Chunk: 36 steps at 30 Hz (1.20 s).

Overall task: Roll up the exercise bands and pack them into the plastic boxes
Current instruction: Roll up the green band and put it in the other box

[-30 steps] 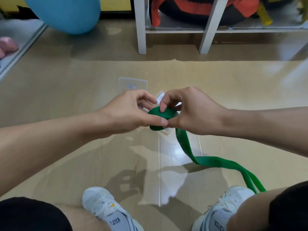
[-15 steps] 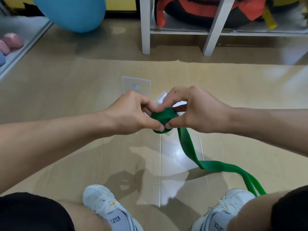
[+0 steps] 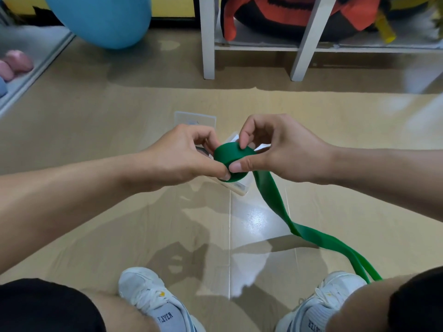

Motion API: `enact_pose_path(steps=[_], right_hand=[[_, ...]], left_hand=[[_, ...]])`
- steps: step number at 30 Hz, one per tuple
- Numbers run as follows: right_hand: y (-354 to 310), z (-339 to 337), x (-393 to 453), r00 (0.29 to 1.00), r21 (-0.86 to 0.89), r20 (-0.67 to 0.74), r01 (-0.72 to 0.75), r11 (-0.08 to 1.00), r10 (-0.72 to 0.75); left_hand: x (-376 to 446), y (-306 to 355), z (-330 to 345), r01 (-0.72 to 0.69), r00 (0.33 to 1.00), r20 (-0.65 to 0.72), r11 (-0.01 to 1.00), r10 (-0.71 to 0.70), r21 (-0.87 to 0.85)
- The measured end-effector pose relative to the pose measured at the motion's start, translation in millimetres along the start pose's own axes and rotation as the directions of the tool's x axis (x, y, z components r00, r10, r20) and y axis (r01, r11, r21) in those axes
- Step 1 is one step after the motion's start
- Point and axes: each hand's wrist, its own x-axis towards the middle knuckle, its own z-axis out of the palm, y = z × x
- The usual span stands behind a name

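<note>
A green exercise band (image 3: 271, 197) is partly wound into a thick roll (image 3: 227, 156) held above the floor. My left hand (image 3: 184, 154) pinches the roll from the left with thumb and fingers. My right hand (image 3: 275, 149) grips it from the right, index finger on top and thumb at the front. The loose tail runs down and to the right across the floor, ending near my right shoe. A clear plastic box (image 3: 237, 188) lies on the floor under the hands, mostly hidden. A clear lid (image 3: 195, 117) lies just behind it.
A white shelf frame (image 3: 208, 39) with an orange and black bag (image 3: 287, 15) stands at the back. A blue exercise ball (image 3: 103, 17) sits at the back left. Pink objects (image 3: 16, 63) lie on a grey mat at the left. My white shoes (image 3: 148, 298) are at the bottom.
The roll has grown thicker as both hands turned it. My right index finger has lifted onto the top of the roll. The loose tail has been drawn in a little.
</note>
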Motion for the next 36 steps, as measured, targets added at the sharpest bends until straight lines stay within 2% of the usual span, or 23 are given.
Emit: enact_pose_path(steps=[5,9,11,13,15,16,18,20,23,26,29,33,36], right_hand=[[3,-1,-1,0.998,0.135,0.036,-0.060,0.989,0.056],[7,-4,0,0.997,0.188,0.058,-0.062,0.980,0.052],[7,-6,2,0.999,0.221,0.026,-0.052,0.974,0.047],[4,-7,1,0.998,0.232,-0.018,-0.051,0.971,0.056],[2,-6,0,0.998,0.144,-0.035,-0.052,0.988,0.058],[1,-5,-1,0.998,0.086,-0.032,-0.054,0.995,0.057],[-1,1,-2,0.999,-0.025,-0.018,-0.049,0.998,0.049],[0,7,-2,1.000,-0.138,-0.007,-0.030,0.990,0.029],[2,14,-4,1.000,-0.261,0.026,0.015,0.965,-0.009],[3,13,-5,1.000,-0.256,0.008,0.023,0.966,-0.021],[3,9,-2,1.000,-0.191,-0.008,0.027,0.981,-0.029],[7,0,0,0.999,-0.069,-0.033,-0.008,0.998,0.005],[12,-1,-4,0.995,-0.038,-0.090,-0.048,0.998,0.045]], left_hand=[[-2,0,-3,0.005,0.998,0.067,0.996,0.001,-0.094],[-2,-1,0,0.057,0.997,0.064,0.943,-0.038,-0.329],[-1,-2,1,0.087,0.995,0.083,0.896,-0.056,-0.435],[1,-2,2,0.116,0.992,0.101,0.874,-0.077,-0.472],[2,0,3,0.147,0.987,0.119,0.899,-0.107,-0.413],[1,1,3,0.144,0.986,0.122,0.936,-0.110,-0.322],[0,2,4,0.072,0.992,0.108,0.997,-0.069,-0.024],[-3,6,7,-0.005,0.997,0.077,0.973,-0.013,0.230],[-6,10,12,-0.024,0.999,0.030,0.950,0.015,0.311],[-4,10,9,0.034,0.999,-0.009,0.969,-0.033,0.245],[-1,12,2,0.114,0.993,-0.034,0.989,-0.111,0.099],[-1,13,-6,0.092,0.995,-0.024,0.990,-0.094,-0.104],[-1,10,-8,0.084,0.995,-0.022,0.956,-0.094,-0.280]])
